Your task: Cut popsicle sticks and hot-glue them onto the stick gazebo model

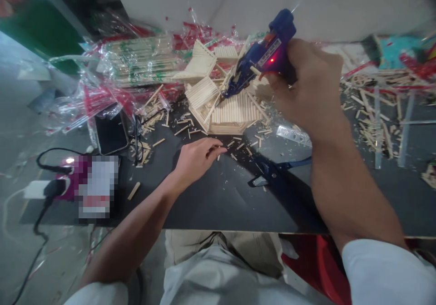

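My right hand (306,87) is wrapped round a blue glue gun (269,53) with a lit red light. Its nozzle points down to the left, at the roof of a model house (235,112) built from thin wooden sticks; whether the tip touches is unclear. Tilted roof panels (202,91) of lined-up sticks form the model's upper parts. Just in front of the model, my left hand (199,159) is low over the black tabletop (211,205). Its thumb and fingertips come together in a pinch, and anything between them is too small to make out.
Blue-handled cutters (272,173) lie below the model. Loose stick pieces (378,123) are heaped on the right. Bagged sticks (136,60) line the back. On the left are a dark phone (111,132), glasses (138,139) and a purple power adapter (70,178) with cables.
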The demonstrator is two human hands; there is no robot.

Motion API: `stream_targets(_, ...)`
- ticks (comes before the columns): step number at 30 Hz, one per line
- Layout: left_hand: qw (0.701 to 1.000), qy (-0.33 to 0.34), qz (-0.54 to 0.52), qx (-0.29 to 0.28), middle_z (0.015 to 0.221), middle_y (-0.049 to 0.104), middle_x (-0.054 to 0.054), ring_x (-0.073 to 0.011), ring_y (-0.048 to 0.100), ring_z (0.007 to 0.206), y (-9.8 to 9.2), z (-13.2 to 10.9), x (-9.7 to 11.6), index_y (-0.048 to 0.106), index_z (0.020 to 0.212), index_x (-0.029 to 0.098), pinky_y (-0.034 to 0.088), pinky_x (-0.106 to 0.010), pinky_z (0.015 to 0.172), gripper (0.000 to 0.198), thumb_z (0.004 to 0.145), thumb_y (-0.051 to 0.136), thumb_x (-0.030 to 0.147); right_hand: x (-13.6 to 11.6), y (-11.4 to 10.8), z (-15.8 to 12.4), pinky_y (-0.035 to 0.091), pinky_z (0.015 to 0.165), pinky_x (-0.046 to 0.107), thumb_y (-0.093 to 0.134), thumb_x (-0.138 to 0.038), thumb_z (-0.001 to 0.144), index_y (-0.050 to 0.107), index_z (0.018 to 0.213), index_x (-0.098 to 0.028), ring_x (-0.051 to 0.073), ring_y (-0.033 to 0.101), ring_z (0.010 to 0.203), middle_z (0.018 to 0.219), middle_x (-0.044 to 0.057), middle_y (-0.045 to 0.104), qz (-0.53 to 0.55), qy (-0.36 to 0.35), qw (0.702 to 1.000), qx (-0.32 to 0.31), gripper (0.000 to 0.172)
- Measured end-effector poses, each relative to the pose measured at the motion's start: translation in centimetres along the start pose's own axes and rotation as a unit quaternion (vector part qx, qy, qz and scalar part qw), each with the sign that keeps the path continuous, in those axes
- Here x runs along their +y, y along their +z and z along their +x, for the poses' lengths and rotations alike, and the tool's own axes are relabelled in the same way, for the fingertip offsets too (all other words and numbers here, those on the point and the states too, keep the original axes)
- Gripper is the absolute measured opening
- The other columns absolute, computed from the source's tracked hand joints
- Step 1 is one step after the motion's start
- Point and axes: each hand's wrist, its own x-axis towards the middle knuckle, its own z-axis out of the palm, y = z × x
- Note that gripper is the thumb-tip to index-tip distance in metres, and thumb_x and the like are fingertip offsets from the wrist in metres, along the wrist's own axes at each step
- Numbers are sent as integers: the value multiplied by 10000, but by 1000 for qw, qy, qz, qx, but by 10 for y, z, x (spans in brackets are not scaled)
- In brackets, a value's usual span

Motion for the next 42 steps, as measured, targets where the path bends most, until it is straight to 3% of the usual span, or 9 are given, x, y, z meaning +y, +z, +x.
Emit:
stream_targets(18, 1000, 2, 7, -2, 877, 797, -37, -134, 743, 759, 0, -1, -2, 755, 997, 177, 536, -231, 684, 241, 1002, 645, 391, 2, -3, -1, 516, 715, 423, 607, -225, 858, 592, 1114, -202, 342, 715, 918, 994, 102, 707, -6, -9, 1000, 22, 258)
stream_targets(30, 1000, 12, 6, -8, 857, 790, -23, -128, 736, 747, -1, -1, -2, 753, 997, 183, 520, -218, 658, 208, 1003, 645, 360, 7, 2, -2, 472, 666, 384, 669, -206, 847, 549, 1069, -236, 277, 678, 821, 976, 75, 703, -15, 17, 999, 44, 254)
stream_targets(32, 1000, 12, 9, -7, 861, 791, -26, -131, 736, 752, 0, -2, -3, 753, 998, 183, 524, -222, 661, 221, 1004, 642, 374, 8, 4, -2, 464, 637, 370, 750, -276, 827, 536, 1038, -233, 243, 644, 744, 932, 59, 694, -29, 22, 998, 41, 303)
stream_targets(34, 1000, 10, 11, -9, 855, 790, -28, -131, 733, 743, 0, -2, -3, 754, 999, 186, 524, -225, 655, 238, 1008, 633, 391, 9, 4, -1, 469, 615, 365, 806, -475, 818, 515, 1005, -225, 220, 616, 692, 887, 49, 671, -36, 20, 999, 28, 427)
stream_targets(37, 1000, 8, 12, -14, 840, 787, -26, -128, 728, 729, 0, -2, -3, 757, 1002, 191, 518, -223, 643, 244, 1012, 624, 395, 8, 3, 1, 508, 641, 396, 690, -784, 816, 490, 996, -218, 233, 632, 730, 889, 57, 650, -29, 11, 999, 8, 627)
stream_targets(42, 1000, 4, 15, -14, 841, 789, -25, -134, 731, 738, -1, -1, -1, 758, 984, 185, 516, -228, 660, 214, 1001, 647, 367, 6, 4, 0, 518, 669, 405, 677, -782, 833, 500, 1032, -212, 254, 647, 795, 925, 67, 652, -43, 12, 999, 10, 629)
